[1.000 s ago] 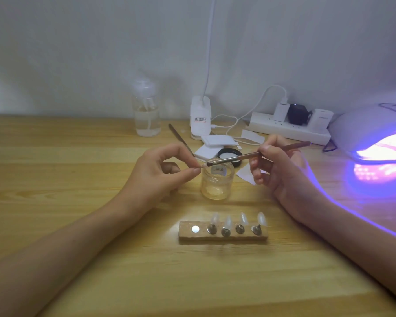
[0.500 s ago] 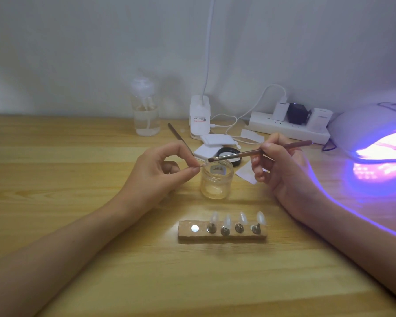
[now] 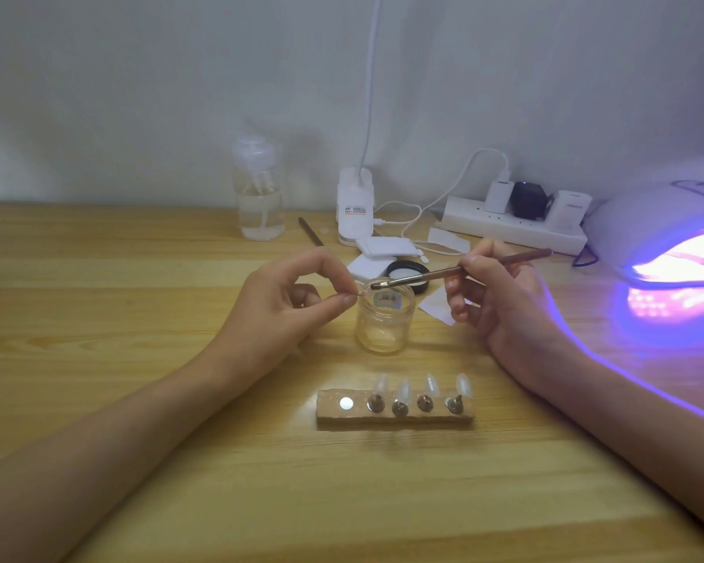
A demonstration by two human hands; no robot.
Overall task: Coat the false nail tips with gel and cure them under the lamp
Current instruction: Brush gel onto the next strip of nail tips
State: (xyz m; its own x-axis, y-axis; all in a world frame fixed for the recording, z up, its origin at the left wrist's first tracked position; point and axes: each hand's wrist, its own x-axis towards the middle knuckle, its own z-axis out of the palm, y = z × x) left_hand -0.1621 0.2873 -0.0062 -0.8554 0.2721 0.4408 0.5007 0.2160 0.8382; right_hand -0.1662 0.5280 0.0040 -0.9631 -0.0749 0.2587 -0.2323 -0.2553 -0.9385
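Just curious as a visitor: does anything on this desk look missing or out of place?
The wooden holder has only a bare metal disc on its leftmost spot, while four nail tips stand on the others. The left hand pinches something small at the brush, probably that tip.

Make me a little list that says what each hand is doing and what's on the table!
Left hand: pinches a tiny piece, probably a nail tip
Right hand: holds the brush, bristles at that piece
Jar: open, below the brush tip
Holder: four nail tips standing, one spot bare
Lamp: glowing purple, on the right
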